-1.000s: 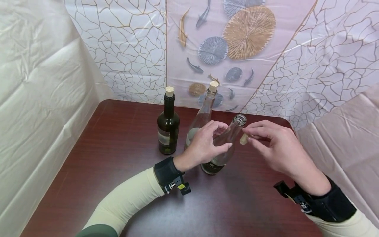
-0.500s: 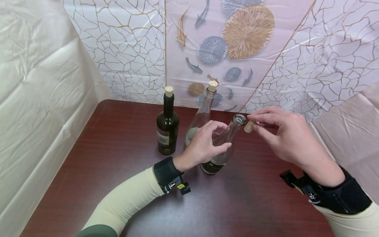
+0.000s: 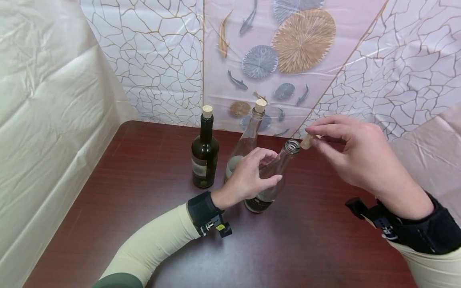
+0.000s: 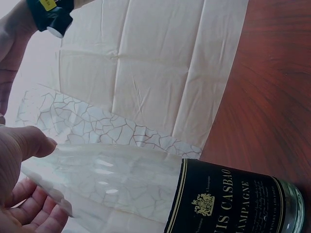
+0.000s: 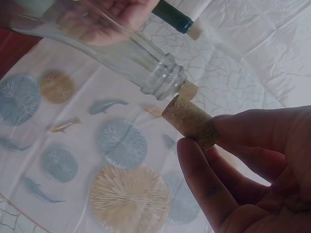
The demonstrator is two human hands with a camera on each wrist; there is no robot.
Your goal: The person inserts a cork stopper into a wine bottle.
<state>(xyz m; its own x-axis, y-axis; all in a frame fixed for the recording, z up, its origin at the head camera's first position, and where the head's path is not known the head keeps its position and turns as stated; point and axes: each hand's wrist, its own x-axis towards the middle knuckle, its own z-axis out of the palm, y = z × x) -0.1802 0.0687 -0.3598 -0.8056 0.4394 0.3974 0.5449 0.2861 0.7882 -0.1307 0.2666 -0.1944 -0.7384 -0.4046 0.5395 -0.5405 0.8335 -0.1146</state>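
Note:
A clear glass bottle [image 3: 277,170] with a black label [image 4: 223,199] and an uncorked mouth stands in front of my left hand [image 3: 250,174]. That hand curls round its upper body, thumb on the near side and fingers on the far side. My right hand [image 3: 356,150] pinches a short cork [image 5: 190,121] between thumb and fingers. The cork is tilted, just right of the bottle's mouth in the head view. In the right wrist view its end comes close to the glass rim [image 5: 167,77].
Behind the held bottle stands a second clear bottle [image 3: 247,138], a cork [image 3: 260,105] in its neck. Left of it is a dark green bottle [image 3: 204,156], also corked. All stand on a dark red-brown table [image 3: 144,168] with patterned sheeting [image 3: 162,60] hung behind.
My right hand has risen with the cork and moved right and away, from below the bottle's mouth to its level. The left hand and bottles have stayed put.

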